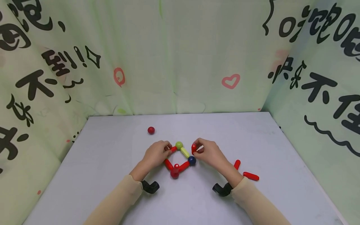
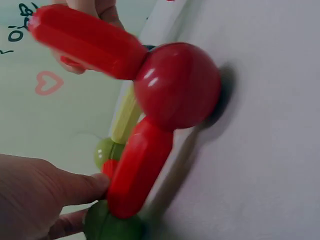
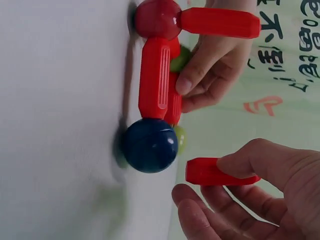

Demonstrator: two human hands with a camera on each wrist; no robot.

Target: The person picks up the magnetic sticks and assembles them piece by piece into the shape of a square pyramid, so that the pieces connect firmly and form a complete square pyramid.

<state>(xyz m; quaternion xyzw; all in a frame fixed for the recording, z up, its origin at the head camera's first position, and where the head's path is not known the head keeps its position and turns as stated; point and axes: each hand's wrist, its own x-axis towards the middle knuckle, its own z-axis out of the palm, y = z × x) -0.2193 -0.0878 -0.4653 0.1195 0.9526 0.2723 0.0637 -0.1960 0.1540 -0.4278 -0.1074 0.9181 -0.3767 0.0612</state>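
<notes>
A ring of rods and balls lies on the table: a dark red ball (image 1: pixel 174 174), a blue ball (image 1: pixel 192 161), a yellow-green ball (image 1: pixel 179 145), a darker green ball (image 2: pixel 112 224), red rods and a yellow rod (image 1: pixel 185 152). From the dark red ball a red rod (image 3: pixel 220 22) stands up. My left hand (image 1: pixel 157 153) pinches the ring's far-left red rod (image 1: pixel 173 149), between the two green balls. Near the blue ball, my right hand (image 1: pixel 209 153) holds a loose red rod (image 3: pixel 207 171) between thumb and fingers, upright and apart from the ball.
Behind the ring, a loose red ball (image 1: pixel 151 130) sits on the white table (image 1: pixel 118 134). Two red rods lie by the right forearm, one (image 1: pixel 251 176) fully visible and another (image 1: pixel 237 164) partly hidden. Printed curtains (image 1: pixel 174 56) enclose the back and sides.
</notes>
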